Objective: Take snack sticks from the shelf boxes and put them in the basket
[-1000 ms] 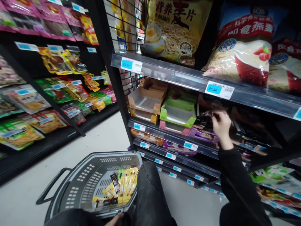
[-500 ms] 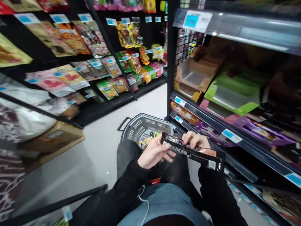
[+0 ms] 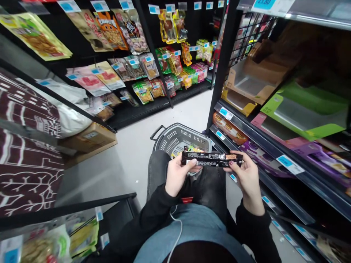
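A long, narrow black packet (image 3: 211, 159) with small white print and an orange patch is stretched level between my hands, over my knees. My left hand (image 3: 178, 171) pinches its left end, thumb on the printed face. At the other end, my right hand (image 3: 246, 173) grips it with thumb and fingers. Just beyond the packet, a grey shopping basket (image 3: 167, 140) rests on the floor. Some yellow and green packages (image 3: 192, 149) lie inside it, partly hidden behind the packet.
Close on my right, a dark shelf unit (image 3: 241, 118) bears open cartons, including a green carton (image 3: 309, 117). Bagged snacks (image 3: 134, 31) hang on the black rack ahead and to the left. A cardboard box (image 3: 90, 144) sits low at left, near a brown patterned panel (image 3: 27, 175).
The packet has gone from slanting to nearly level. My right hand has shifted from behind its middle to its right end. The view has swung left and down.
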### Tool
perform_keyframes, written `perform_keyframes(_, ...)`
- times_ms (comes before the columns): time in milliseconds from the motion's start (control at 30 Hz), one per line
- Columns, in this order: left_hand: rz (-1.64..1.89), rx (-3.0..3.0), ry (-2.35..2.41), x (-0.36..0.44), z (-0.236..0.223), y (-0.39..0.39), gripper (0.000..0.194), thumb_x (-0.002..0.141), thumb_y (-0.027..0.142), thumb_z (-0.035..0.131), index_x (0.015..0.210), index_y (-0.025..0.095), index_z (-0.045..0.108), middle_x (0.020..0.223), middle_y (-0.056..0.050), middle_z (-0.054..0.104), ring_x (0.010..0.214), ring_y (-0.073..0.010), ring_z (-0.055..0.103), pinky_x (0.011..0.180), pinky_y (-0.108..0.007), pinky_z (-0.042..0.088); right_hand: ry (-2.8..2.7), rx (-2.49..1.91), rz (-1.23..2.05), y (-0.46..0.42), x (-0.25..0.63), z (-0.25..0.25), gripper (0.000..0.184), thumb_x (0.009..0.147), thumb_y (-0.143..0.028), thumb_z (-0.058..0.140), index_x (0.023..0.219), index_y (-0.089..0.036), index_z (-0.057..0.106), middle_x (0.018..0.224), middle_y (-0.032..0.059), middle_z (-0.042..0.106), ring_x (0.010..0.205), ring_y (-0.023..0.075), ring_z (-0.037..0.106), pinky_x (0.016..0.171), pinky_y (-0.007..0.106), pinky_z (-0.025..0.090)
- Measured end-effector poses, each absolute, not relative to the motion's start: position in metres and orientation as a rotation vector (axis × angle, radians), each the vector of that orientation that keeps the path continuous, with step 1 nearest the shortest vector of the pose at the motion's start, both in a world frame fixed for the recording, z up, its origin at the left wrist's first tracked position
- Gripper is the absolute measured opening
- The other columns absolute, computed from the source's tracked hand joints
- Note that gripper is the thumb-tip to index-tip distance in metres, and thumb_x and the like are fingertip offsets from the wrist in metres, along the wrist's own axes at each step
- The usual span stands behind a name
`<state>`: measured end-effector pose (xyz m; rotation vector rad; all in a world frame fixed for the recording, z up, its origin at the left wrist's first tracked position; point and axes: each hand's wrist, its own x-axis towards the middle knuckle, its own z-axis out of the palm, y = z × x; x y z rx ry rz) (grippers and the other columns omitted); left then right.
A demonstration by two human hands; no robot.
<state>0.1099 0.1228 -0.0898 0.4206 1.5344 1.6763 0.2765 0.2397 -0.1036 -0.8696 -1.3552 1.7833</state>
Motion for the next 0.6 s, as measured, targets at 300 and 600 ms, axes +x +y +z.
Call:
perform_keyframes(300,1.365,0.533,1.341,0.085,-0.094,0.109,0.041,0.071,0.05,0.065,0.069,0.009,0.068,0.063,-0.008,0.07,0.057,-0.0204,0.067,0.054,-0.031,0.056,-1.407,-0.907,1.696,0.243,0.276,-0.108,0.022,0.083,-0.039,0.057,0.098,-0.024,0.062,0.085,0.0043,0.065,0.068,0.0178,0.062,0.047,0.028,0.054)
perform_keyframes(600,1.149,0.524,1.066,0.112,-0.098,0.12,0.052,0.075,0.048,0.064,0.113,0.013,0.058,0.084,-0.01,0.07,0.061,-0.0161,0.067,0.056,-0.027,0.054,-2.13,-0.777,1.505,0.24,0.239,-0.088,0.014,0.082,-0.033,0.053,0.086,-0.021,0.059,0.074,0.0001,0.062,0.06,0.0132,0.056,0.053,0.024,0.045)
